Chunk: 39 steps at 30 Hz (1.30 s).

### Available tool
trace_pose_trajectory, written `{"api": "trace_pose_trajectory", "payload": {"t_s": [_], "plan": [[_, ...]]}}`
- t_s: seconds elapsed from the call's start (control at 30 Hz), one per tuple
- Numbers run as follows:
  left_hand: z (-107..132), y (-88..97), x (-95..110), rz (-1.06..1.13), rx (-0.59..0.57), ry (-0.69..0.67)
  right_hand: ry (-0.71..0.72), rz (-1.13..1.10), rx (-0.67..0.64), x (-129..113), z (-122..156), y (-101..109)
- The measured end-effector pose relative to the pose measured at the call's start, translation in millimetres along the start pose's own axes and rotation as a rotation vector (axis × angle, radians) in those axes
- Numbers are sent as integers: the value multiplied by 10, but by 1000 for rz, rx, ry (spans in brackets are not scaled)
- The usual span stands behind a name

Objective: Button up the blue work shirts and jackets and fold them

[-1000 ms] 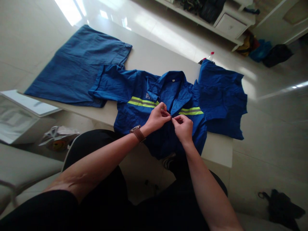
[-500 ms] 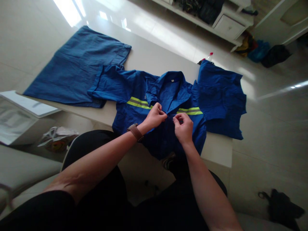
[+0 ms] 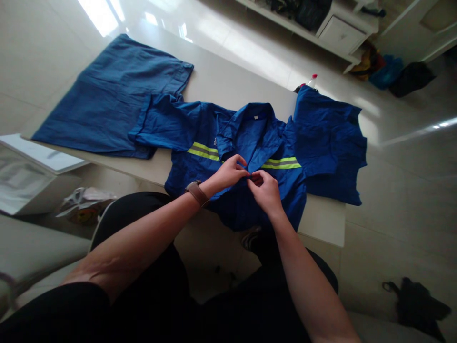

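A blue short-sleeved work jacket (image 3: 196, 174) with yellow and grey reflective stripes lies front up across the table, its collar spread and its lower part hanging over the near edge. My left hand (image 3: 232, 171), with a brown-strapped watch on the wrist, pinches the front edge just below the collar opening. Right beside it, my right hand (image 3: 264, 190) pinches the same front edge, and the fingertips of both hands nearly meet. Whatever small part lies between the fingers is hidden. The jacket's left sleeve overlaps a folded blue garment (image 3: 103, 100).
More folded blue cloth (image 3: 339, 143) hangs past the right end of the pale table (image 3: 228, 83). A bottle with a red cap (image 3: 312, 81) stands behind it. At the left are a white box (image 3: 39, 166) and a clear plastic bag (image 3: 84, 202); a white cabinet (image 3: 341, 35) stands beyond.
My right hand has moved left, up against my left hand, and its fingers have closed on the jacket's front edge. My left hand stays at almost the same spot.
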<state>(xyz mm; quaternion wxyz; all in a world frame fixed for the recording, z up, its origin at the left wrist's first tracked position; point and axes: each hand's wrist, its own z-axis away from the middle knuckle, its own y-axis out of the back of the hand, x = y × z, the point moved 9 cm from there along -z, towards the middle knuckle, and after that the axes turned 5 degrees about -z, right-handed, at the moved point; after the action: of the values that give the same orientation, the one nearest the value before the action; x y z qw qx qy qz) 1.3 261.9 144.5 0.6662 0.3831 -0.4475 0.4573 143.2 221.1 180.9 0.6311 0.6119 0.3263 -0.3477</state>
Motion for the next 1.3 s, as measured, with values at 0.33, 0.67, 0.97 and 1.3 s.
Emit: {"api": "trace_pose_trajectory", "payload": {"t_s": [0.33,0.67,0.97,1.3], "plan": [[105,6,48,-565,25,-99,-92,-62,52,89,-23,59],[155,-96,211,-576,48,-270,-174,-260,92,340,-74,66],[290,-169,422,-764,60,-436,-270,-410,52,417,-69,-9],[325,-200,437,-849,50,-473,-156,-378,62,239,-87,62]]}}
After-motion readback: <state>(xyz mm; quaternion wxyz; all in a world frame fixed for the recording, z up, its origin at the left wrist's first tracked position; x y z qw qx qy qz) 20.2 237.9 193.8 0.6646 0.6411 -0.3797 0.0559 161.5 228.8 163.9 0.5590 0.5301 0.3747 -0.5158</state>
